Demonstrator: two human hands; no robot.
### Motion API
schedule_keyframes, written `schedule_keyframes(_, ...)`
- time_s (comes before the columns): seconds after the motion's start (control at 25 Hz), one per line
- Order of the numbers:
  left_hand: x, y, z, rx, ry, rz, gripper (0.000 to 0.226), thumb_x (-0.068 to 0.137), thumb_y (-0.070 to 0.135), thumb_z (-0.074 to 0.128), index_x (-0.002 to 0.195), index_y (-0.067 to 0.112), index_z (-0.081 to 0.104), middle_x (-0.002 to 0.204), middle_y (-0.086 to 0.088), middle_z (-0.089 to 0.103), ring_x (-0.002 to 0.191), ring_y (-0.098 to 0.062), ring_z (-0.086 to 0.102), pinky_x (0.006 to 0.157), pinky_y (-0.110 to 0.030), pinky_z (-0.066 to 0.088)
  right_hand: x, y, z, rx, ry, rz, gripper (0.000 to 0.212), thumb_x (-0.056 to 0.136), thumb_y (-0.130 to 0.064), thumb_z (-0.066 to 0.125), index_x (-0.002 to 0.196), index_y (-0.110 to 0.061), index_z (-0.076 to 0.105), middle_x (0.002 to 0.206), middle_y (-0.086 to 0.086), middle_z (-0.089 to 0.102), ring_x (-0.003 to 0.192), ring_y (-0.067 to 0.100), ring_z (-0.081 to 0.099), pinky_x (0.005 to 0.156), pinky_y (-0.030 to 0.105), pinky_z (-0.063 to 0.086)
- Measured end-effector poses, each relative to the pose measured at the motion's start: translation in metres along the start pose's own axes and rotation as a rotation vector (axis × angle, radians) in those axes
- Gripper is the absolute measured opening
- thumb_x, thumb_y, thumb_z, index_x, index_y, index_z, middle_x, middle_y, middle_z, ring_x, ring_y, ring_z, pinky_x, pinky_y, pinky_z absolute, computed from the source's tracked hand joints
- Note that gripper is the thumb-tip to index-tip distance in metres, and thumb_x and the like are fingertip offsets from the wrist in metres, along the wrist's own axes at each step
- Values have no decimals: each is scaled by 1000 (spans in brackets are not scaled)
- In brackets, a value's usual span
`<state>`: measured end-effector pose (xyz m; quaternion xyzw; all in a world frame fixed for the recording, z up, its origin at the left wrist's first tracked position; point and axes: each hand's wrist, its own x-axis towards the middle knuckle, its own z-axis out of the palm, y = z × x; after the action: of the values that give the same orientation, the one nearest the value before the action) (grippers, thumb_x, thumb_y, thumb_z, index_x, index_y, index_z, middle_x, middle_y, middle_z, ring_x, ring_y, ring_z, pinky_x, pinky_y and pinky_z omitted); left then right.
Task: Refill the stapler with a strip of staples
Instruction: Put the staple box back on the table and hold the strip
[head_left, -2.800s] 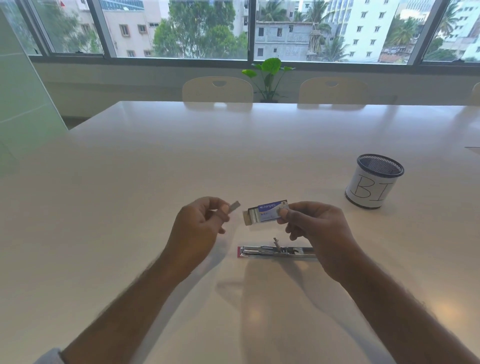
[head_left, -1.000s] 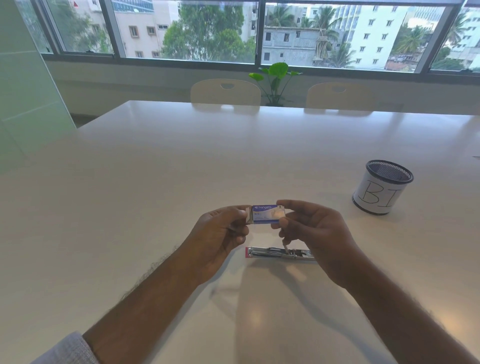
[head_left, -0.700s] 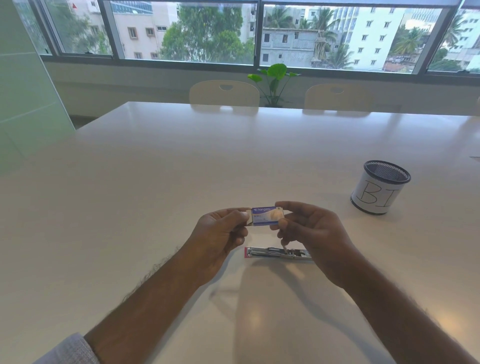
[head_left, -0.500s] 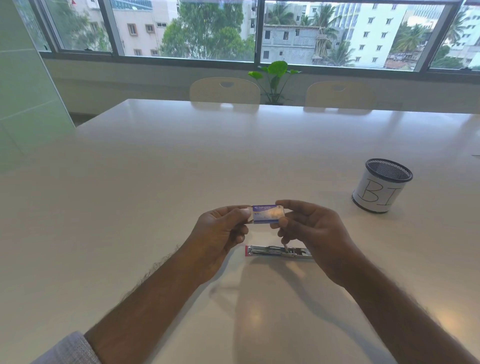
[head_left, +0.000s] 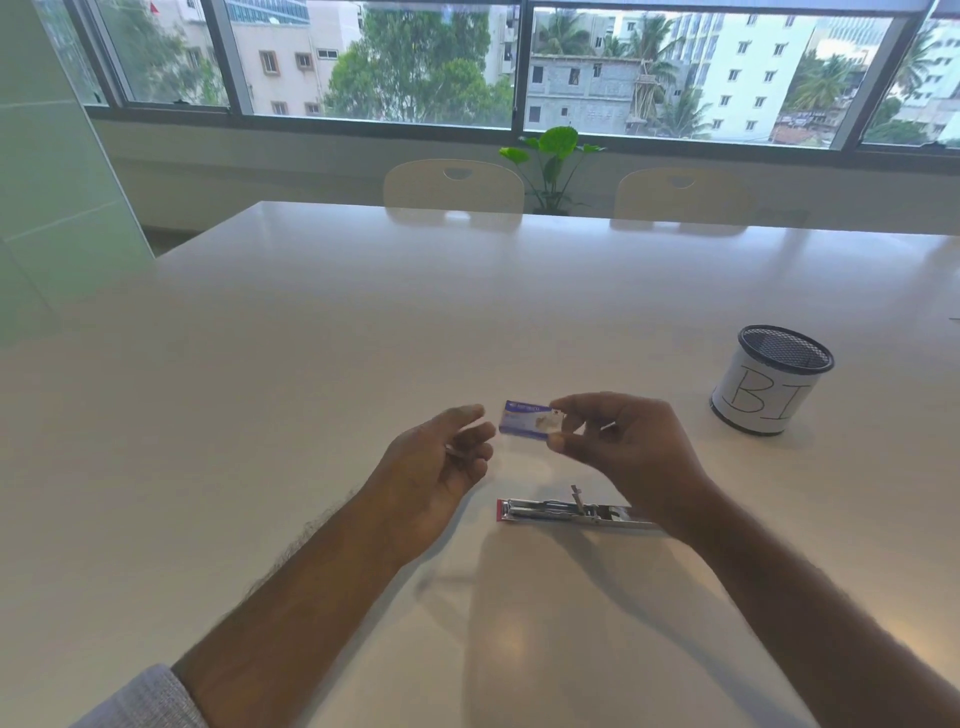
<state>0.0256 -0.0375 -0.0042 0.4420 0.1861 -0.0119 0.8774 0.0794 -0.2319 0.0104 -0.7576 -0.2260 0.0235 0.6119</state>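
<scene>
The stapler (head_left: 571, 512) lies open on the white table (head_left: 260, 389), low and centre in the frame, its long axis left to right, partly under the right hand (head_left: 628, 447), which pinches the staple box (head_left: 530, 420). The left hand (head_left: 436, 467), loosely curled on a staple strip (head_left: 457, 454), sits just upper-left, with bare tabletop all around.

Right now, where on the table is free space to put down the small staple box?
Bare table lies left of the left hand, and between the stapler and the mesh cup. Crowded: around the stapler, below the staple box in the right hand.
</scene>
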Motion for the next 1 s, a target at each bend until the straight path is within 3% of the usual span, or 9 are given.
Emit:
schedule_keyframes(0.04,1,3,-1,-68,28,-4,14,87,4,57,99,1,63,82,-14,69,63,-20,62,55,-24,56,11,0,0,-5,23,3,23,72,-3,81,93,-10,75,64,-11,63,60,10,45,54,14,39)
schedule_keyframes(0.12,2,8,-5,-119,45,9,31,82,-15,37,102,-1,55,93,-21,63,76,-28,63,62,-28,59,39,5,0,-33,72,27,22,75,-3,79,96,-7,74,73,2,64,65,11,49,56,12,39)
schedule_keyframes(0.28,1,12,-9,-107,59,29,46,79,-27,22,104,-1,51,102,-25,60,90,-35,63,73,-35,59,101,24,6,-148,158,118,28,77,-8,79,104,-2,72,89,14,71,75,15,58,58,17,45)
schedule_keyframes(0.52,3,12,-7,-123,35,14,36,88,-22,27,106,-2,52,104,-26,62,91,-37,64,77,-39,59,159,58,28,-362,130,186,24,78,-15,79,100,-6,75,92,12,73,75,18,59,65,22,42)
schedule_keyframes(0.68,2,12,-5,-129,27,12,29,92,-17,32,108,-3,52,103,-27,64,90,-37,67,76,-39,61,172,72,38,-672,25,117,29,83,-23,73,109,-10,73,103,13,73,84,23,60,73,28,46)
schedule_keyframes(0.8,1,13,-5,-112,8,15,24,96,-9,36,107,-2,56,98,-25,70,85,-35,71,72,-36,62,170,70,39,-734,-49,109,43,83,-29,73,122,-11,65,111,12,70,91,22,58,75,28,43)
schedule_keyframes(0.88,1,13,-5,-67,-8,19,24,97,-5,38,109,-2,58,98,-23,74,83,-32,74,73,-35,62,161,58,35,-736,-56,52,49,83,-31,73,126,-11,62,106,10,70,90,21,57,78,28,42)
schedule_keyframes(1.0,-1,12,-4,-15,-22,39,23,99,5,40,110,0,61,102,-19,75,88,-31,74,73,-34,62,136,27,27,-714,-34,-160,35,83,-26,72,115,-13,68,87,-4,67,76,16,57,80,33,51)
